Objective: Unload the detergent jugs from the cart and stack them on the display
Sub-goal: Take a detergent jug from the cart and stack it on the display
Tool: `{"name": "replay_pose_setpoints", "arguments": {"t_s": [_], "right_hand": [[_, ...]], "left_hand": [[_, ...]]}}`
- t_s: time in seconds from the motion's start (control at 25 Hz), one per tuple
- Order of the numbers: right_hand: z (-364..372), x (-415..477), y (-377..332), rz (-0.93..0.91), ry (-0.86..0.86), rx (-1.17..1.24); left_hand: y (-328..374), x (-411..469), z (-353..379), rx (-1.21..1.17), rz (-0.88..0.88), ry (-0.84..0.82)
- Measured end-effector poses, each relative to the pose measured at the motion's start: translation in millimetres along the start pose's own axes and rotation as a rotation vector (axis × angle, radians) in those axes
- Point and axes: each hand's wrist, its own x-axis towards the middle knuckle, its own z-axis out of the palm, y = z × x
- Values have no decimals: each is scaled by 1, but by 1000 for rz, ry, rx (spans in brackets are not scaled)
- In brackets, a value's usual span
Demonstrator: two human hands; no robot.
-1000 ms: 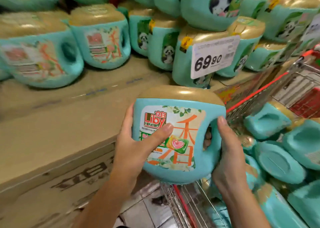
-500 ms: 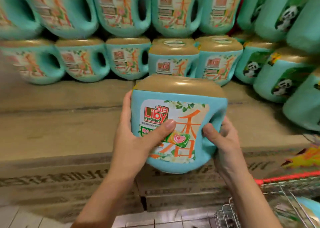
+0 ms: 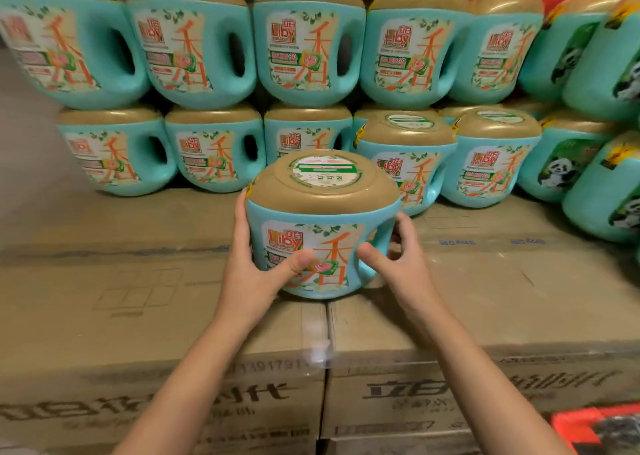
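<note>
A teal detergent jug (image 3: 322, 226) with a gold cap and a Liby label stands upright on the cardboard boxes (image 3: 138, 281) of the display. My left hand (image 3: 256, 267) grips its left side, thumb across the label. My right hand (image 3: 394, 257) grips the handle side, thumb on the front, fingers curled behind the handle. Behind it, rows of identical jugs (image 3: 308, 46) are stacked two high, and two more (image 3: 408, 156) stand just to its back right.
Panda-label teal jugs (image 3: 568, 163) fill the right side of the display. A red cart edge (image 3: 595, 427) shows at the bottom right corner. Bare box tops stretch to the left and right of the held jug.
Both hands carried the jug from over the cart leftward and forward onto the boxes. It now stands lower and closer to the stacked rows; the cart has nearly left the view.
</note>
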Motion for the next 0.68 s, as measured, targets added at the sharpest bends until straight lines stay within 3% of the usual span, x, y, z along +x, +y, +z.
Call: {"name": "replay_pose_setpoints", "arguments": {"t_s": [0.2,0.68], "right_hand": [[24,34,13,-38,136,-56],[51,89,42,9,227,-271]], "left_hand": [[-18,44,-11,265,-94,114],[-79,104,2,196,-19,147]]}}
